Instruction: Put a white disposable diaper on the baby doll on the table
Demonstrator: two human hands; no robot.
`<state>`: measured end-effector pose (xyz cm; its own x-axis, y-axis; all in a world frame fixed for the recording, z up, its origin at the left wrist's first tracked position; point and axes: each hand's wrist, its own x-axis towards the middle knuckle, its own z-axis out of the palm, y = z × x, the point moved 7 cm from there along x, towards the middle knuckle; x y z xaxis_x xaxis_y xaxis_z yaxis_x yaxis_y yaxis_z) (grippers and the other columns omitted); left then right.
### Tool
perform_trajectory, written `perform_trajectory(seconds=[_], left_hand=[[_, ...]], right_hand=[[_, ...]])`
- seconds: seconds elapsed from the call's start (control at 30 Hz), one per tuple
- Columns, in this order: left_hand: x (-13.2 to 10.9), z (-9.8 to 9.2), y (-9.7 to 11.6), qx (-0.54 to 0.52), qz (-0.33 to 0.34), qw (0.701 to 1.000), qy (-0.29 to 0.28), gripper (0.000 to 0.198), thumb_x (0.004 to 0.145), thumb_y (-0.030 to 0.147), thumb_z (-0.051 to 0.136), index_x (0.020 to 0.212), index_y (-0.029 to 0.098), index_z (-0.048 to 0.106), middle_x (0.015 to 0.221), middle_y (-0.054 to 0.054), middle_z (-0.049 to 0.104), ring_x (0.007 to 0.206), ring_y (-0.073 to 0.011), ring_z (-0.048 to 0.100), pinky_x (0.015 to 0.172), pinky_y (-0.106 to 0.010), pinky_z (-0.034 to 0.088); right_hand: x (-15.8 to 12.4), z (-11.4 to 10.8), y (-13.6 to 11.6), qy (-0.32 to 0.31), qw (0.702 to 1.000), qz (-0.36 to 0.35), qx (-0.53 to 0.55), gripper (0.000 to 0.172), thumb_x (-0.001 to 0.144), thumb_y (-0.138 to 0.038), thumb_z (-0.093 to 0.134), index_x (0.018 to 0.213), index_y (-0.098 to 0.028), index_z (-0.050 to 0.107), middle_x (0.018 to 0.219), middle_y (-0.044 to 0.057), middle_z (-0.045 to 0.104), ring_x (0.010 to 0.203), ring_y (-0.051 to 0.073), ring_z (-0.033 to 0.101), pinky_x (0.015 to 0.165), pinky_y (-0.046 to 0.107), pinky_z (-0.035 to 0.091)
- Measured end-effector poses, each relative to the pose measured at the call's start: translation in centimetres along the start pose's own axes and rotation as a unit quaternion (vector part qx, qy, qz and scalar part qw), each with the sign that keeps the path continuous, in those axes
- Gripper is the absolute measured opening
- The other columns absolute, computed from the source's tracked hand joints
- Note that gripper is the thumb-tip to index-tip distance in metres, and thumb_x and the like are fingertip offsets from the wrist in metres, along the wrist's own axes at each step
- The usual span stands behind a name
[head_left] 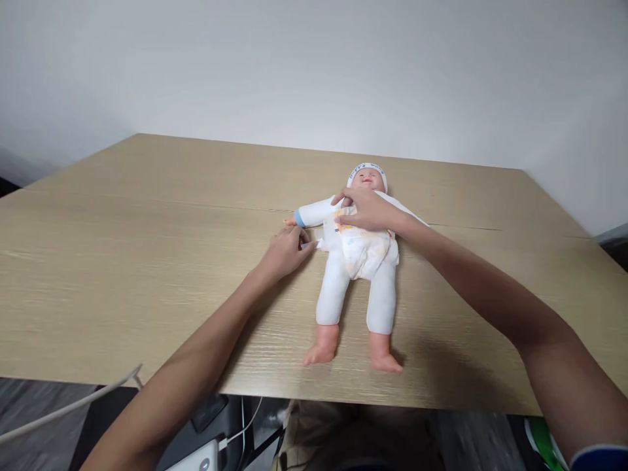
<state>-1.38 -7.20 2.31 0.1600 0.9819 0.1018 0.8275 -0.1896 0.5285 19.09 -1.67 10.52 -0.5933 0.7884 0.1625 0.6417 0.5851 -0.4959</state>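
A baby doll (333, 288) in a white suit and a white printed cap lies on its back, feet toward me. A white diaper (367, 252) with an orange print covers its belly and passes between its legs. My left hand (289, 248) is closed, pinching the white side tab of the diaper beside the doll's hip. My right hand (366, 208) lies over the doll's chest, fingers bent on the diaper's printed top front edge. That hand hides part of the chest and of the diaper's top.
The doll rests on a wide wooden table (147, 261) with a thin seam across it, against a pale wall (314, 72). A white cable (73, 409) rises at the near left edge. Below the edge are a white power bank or adapter (199, 458) and my lap.
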Motion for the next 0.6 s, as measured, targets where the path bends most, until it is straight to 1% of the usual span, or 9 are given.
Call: perform_trajectory(seconds=[0.07,0.1,0.2,0.27,0.37,0.4,0.47,0.53,0.6], left_hand=[[0.1,-0.1,-0.4,-0.042,-0.015,0.999,-0.004,0.027,0.090,0.046,0.066,0.080,0.024,0.053,0.087,-0.008,0.066,0.083,-0.0287,0.060,0.079,-0.040,0.043],[0.1,-0.1,-0.6,-0.061,-0.023,0.998,-0.009,0.029,0.089,0.047,0.068,0.078,0.024,0.054,0.083,-0.006,0.065,0.079,-0.0273,0.058,0.076,-0.039,0.042],[0.3,-0.2,-1.0,-0.105,-0.033,0.993,-0.029,0.034,0.091,0.052,0.065,0.076,0.023,0.058,0.073,-0.003,0.060,0.071,-0.0236,0.055,0.070,-0.035,0.038],[0.4,-0.4,-0.6,-0.144,-0.021,0.988,-0.044,0.039,0.093,0.056,0.059,0.073,0.023,0.059,0.071,-0.002,0.058,0.070,-0.0219,0.054,0.068,-0.034,0.038],[0.7,-0.7,0.6,-0.201,0.003,0.978,-0.048,0.048,0.096,0.061,0.054,0.068,0.023,0.052,0.071,-0.001,0.052,0.072,-0.0194,0.050,0.069,-0.032,0.040],[0.8,-0.9,1.1,-0.225,0.009,0.973,-0.046,0.049,0.096,0.062,0.054,0.068,0.023,0.050,0.071,-0.001,0.050,0.072,-0.0184,0.048,0.069,-0.032,0.039],[0.9,-1.2,2.2,-0.283,0.015,0.958,-0.043,0.049,0.095,0.061,0.060,0.068,0.022,0.050,0.070,0.000,0.048,0.069,-0.0166,0.044,0.067,-0.031,0.037],[1.0,-1.4,3.4,-0.334,0.022,0.941,-0.042,0.047,0.094,0.059,0.065,0.069,0.022,0.053,0.068,0.001,0.047,0.067,-0.0154,0.041,0.066,-0.030,0.035],[1.0,-1.7,4.4,-0.355,0.030,0.934,-0.042,0.048,0.094,0.058,0.067,0.068,0.021,0.052,0.068,0.002,0.046,0.067,-0.0147,0.040,0.067,-0.030,0.035]], right_hand=[[0.7,0.1,-0.2,0.001,1.000,-0.005,-0.015,0.027,0.092,-0.018,0.079,0.119,-0.018,0.075,0.106,0.006,0.077,0.098,0.024,0.071,0.089,0.037,0.052],[0.7,0.0,-0.6,0.016,0.999,-0.015,-0.026,0.023,0.092,-0.014,0.076,0.114,-0.018,0.075,0.105,0.006,0.076,0.097,0.024,0.070,0.089,0.037,0.051],[-0.5,-0.9,-3.0,0.068,0.991,-0.095,-0.063,0.018,0.099,-0.012,0.063,0.110,-0.021,0.073,0.117,0.010,0.076,0.109,0.027,0.068,0.097,0.042,0.050],[-1.6,-0.6,-5.1,0.034,0.980,-0.180,-0.074,0.018,0.104,-0.017,0.057,0.108,-0.022,0.074,0.116,0.010,0.077,0.108,0.028,0.066,0.098,0.043,0.049],[-2.7,1.0,-6.5,-0.072,0.958,-0.255,-0.104,0.023,0.104,-0.020,0.056,0.088,-0.024,0.073,0.093,0.005,0.077,0.094,0.026,0.064,0.098,0.044,0.046],[-2.7,1.4,-6.4,-0.089,0.955,-0.255,-0.118,0.027,0.103,-0.020,0.055,0.081,-0.024,0.071,0.087,0.004,0.077,0.092,0.025,0.063,0.100,0.045,0.045],[-2.5,1.7,-5.8,-0.088,0.960,-0.236,-0.121,0.032,0.103,-0.019,0.053,0.076,-0.024,0.070,0.084,0.003,0.077,0.092,0.025,0.063,0.105,0.048,0.043],[-2.6,1.3,-5.2,-0.058,0.971,-0.218,-0.085,0.031,0.104,-0.021,0.052,0.083,-0.025,0.074,0.089,0.004,0.079,0.096,0.025,0.065,0.107,0.048,0.043],[-3.3,0.1,-4.9,0.008,0.979,-0.203,-0.033,0.028,0.106,-0.024,0.052,0.093,-0.024,0.076,0.097,0.005,0.080,0.101,0.026,0.067,0.106,0.047,0.045]])
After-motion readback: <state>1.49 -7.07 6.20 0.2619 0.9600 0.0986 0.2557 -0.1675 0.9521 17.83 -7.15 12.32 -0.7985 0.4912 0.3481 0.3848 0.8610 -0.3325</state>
